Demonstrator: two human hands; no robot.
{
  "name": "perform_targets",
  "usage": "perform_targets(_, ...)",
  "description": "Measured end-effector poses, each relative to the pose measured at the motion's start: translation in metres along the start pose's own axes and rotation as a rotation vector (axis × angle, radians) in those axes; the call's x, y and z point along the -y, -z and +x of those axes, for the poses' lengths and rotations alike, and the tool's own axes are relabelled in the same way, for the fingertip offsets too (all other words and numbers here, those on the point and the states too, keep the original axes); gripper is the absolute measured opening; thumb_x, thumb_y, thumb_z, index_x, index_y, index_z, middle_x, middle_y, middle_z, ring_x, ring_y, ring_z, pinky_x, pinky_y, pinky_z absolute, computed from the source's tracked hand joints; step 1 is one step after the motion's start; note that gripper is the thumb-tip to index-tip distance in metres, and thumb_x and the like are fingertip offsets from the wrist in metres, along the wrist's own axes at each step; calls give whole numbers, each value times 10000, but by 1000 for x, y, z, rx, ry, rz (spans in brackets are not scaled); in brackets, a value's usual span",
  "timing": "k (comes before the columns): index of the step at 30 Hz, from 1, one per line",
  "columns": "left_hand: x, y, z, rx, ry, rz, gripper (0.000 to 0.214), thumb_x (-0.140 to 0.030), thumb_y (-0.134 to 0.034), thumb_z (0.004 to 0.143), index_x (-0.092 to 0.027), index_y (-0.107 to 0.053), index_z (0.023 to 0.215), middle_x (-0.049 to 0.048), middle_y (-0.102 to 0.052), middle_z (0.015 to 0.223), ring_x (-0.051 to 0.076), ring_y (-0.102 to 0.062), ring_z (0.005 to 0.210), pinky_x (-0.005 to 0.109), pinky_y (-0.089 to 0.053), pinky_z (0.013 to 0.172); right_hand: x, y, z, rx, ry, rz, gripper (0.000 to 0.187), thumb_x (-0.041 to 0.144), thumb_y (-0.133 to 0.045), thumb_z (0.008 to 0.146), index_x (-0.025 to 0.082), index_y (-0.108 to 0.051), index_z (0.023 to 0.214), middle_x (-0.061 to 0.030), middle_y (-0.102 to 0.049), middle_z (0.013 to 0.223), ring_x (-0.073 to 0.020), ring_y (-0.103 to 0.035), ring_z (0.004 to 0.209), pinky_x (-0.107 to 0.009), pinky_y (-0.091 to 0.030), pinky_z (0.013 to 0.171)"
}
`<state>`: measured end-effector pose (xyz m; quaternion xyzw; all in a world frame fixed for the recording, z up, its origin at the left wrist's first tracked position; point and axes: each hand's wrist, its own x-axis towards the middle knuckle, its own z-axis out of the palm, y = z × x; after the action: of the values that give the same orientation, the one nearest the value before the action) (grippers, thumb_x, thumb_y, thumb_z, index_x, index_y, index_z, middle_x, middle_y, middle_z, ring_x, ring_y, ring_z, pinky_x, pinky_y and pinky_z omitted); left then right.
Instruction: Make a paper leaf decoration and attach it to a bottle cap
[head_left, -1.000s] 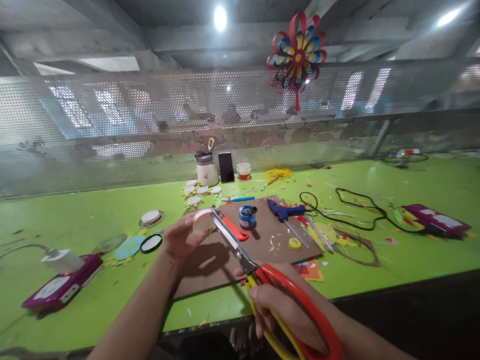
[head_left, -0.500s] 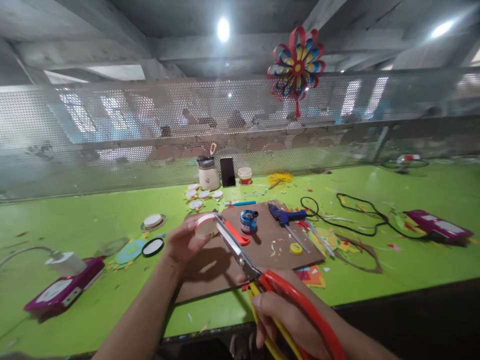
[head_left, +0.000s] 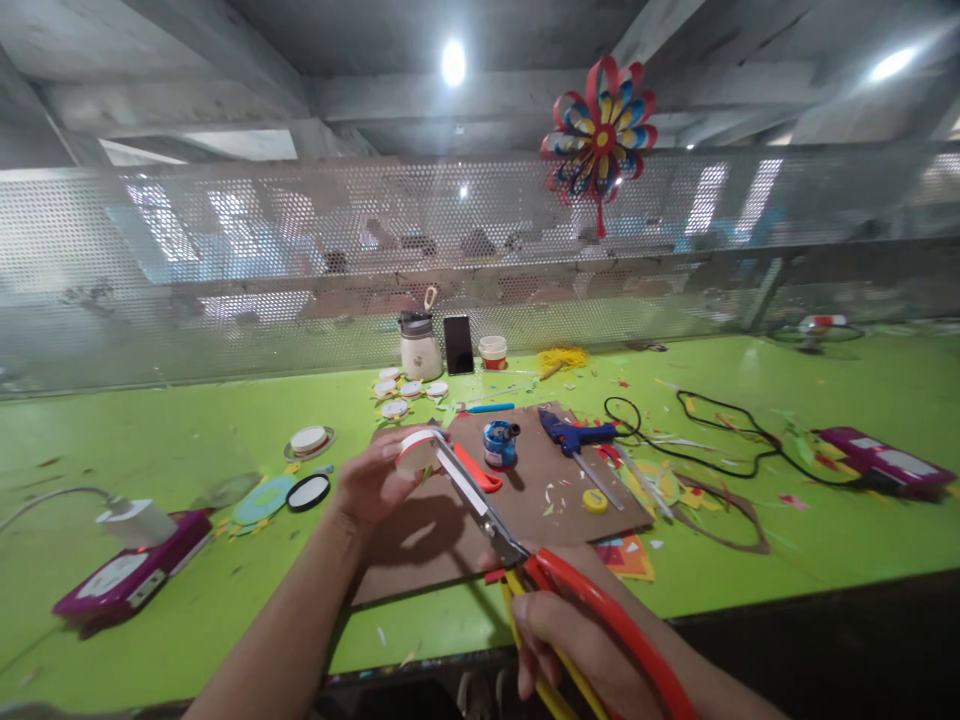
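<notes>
My left hand (head_left: 373, 482) pinches a small white paper ring with a red edge (head_left: 415, 452), held above the brown cardboard sheet (head_left: 420, 560). Wrapped around the red and yellow handles of a large pair of scissors (head_left: 487, 520) is my right hand (head_left: 559, 640). The scissor blades point up and to the left, and their tips reach the right side of the ring. Whether the blades touch the ring I cannot tell. Just behind the blades, a red-orange handled tool (head_left: 478, 468) lies on the cardboard.
On the cardboard stand a blue glue bottle (head_left: 499, 445), a blue glue gun (head_left: 574, 432) and a yellow tape roll (head_left: 595, 500). Purple power strips (head_left: 135, 570) lie at both sides. Several white discs (head_left: 410, 389), a jug (head_left: 420, 350) and a phone (head_left: 458, 345) are at the back.
The whole view has shifted slightly. My hands, the ring and the scissors keep nearly the same position relative to one another.
</notes>
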<state>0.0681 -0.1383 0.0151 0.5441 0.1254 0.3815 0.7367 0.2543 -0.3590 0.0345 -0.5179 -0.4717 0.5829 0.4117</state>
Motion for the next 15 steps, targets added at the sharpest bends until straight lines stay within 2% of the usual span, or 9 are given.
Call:
perform_targets(7,1,1,1,19,-3,-8,431,-327,-661,655,-83,-723,1005,150,-726,1018,299,-641,977,384,-515,837,1,-2,-1,-20,11,-6,628,508,-593,783,153,-510,1295,35,-543,505,-160,-560,481,-271,-443,523)
perform_targets(15,0,-1,0,7,17,22,428,-334,-656,678,-89,-715,1022,164,-720,1015,305,-639,968,383,-501,830,6,1,6,-14,74,-23,403,383,-597,773,147,-618,1099,62,-452,490,-114,-456,425,-239,-386,471)
